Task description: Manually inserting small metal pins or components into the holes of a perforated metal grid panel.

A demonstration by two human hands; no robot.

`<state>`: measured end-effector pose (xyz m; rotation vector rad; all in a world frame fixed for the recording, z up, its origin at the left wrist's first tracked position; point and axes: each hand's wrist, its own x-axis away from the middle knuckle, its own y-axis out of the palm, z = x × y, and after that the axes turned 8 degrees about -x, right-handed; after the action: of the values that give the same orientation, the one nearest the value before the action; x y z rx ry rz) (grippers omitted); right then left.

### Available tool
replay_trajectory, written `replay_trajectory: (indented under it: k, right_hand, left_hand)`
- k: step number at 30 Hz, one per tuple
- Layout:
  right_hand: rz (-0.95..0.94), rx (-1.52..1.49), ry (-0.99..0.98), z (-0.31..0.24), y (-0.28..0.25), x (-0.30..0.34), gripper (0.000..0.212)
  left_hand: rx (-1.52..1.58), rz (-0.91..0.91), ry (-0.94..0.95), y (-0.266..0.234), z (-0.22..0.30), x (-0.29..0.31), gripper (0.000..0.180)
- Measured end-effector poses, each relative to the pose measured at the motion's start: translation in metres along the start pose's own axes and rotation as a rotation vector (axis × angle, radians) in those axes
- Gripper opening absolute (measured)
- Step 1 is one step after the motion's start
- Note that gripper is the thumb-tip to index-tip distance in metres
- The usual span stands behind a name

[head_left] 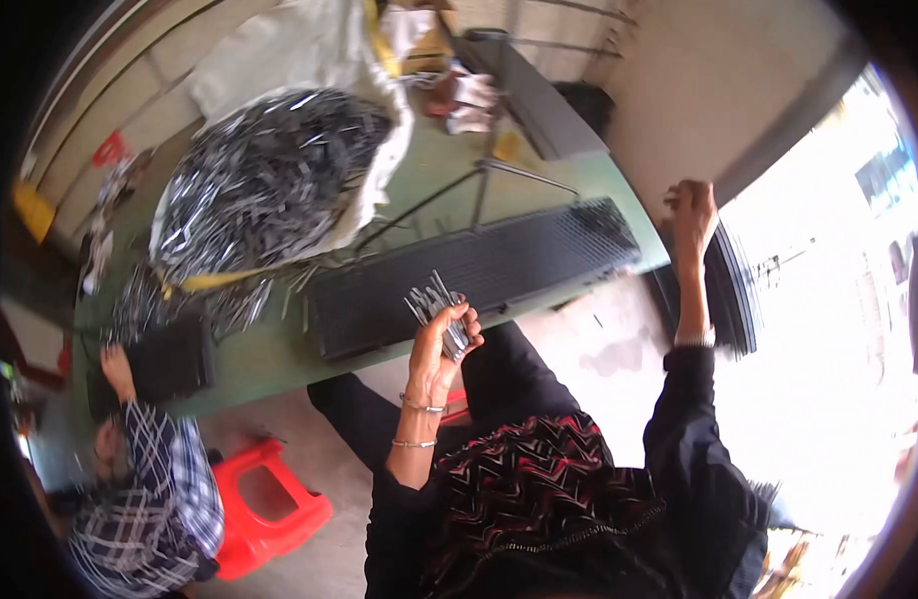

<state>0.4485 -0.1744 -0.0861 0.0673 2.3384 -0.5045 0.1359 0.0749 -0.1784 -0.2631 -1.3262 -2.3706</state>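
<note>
My left hand (444,334) is closed round a bundle of thin metal strips (434,297), their ends fanning out above the fingers. It is held in front of the near edge of a long black ribbed tray (479,270) lying on the green table. Off to the right, beyond the table's edge, my right hand (691,205) is raised, its fingers loosely bent and apart with nothing visible in them. Below and beside it stands a stack of black trays (735,290). A large white sack (394,150) full of loose metal strips (269,180) lies open on the table, behind and left of the tray.
At the left, a co-worker in a checked shirt (149,489) has a hand at a smaller black tray (169,364). A red plastic stool (269,509) stands beside them. A thin metal stand (482,175) rises behind the long tray. Loose strips (241,304) lie near the sack.
</note>
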Motion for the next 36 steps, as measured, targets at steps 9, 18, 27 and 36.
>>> replay_trajectory:
  k: [9,18,27,36]
  right_hand:
    - [0.373,0.278,0.302,0.103,-0.153,0.009,0.015]
    - [0.432,0.366,0.566,0.228,-0.167,0.086,0.017]
    - [0.335,0.123,0.744,0.223,-0.138,0.128,0.016]
    - [0.32,-0.325,0.633,0.164,-0.068,0.057,0.016]
  left_hand:
    - [-0.084,-0.048,-0.314,0.04,-0.036,-0.041,0.014]
    - [-0.193,-0.052,-0.4,0.066,-0.061,-0.053,0.022]
    - [-0.255,-0.032,-0.432,0.073,-0.079,-0.053,0.023]
    - [-0.327,-0.111,-0.442,0.096,-0.096,-0.058,0.017]
